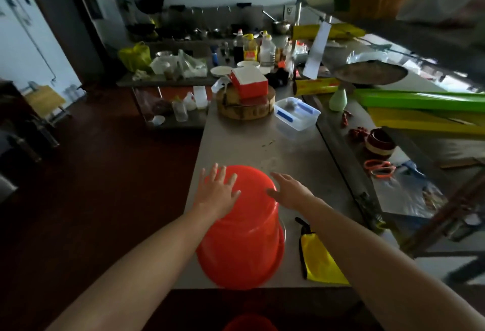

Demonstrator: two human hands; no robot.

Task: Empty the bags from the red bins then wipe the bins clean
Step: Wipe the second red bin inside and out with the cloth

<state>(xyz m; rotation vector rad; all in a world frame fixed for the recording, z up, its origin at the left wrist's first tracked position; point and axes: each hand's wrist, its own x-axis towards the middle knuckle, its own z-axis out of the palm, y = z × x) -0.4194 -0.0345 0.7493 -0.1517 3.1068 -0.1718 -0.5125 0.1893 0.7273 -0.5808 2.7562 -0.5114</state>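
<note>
A red bin [244, 236] stands upside down on the steel table [244, 141], close to the table's near edge. My left hand [216, 190] lies flat on the bin's upturned base, fingers spread. My right hand [290, 190] rests on the base's right edge, fingers apart, holding nothing. A yellow cloth [321, 259] with a black strap lies on the table just right of the bin. The rim of a second red bin [249, 322] shows at the bottom edge, below the table.
Further along the table are a round wooden chopping block [246, 106] with a red and white box [249, 81] on it and a clear plastic container [296, 114]. Bottles and plates crowd the far end. A shelf rack with boxes stands on the right. Dark floor lies to the left.
</note>
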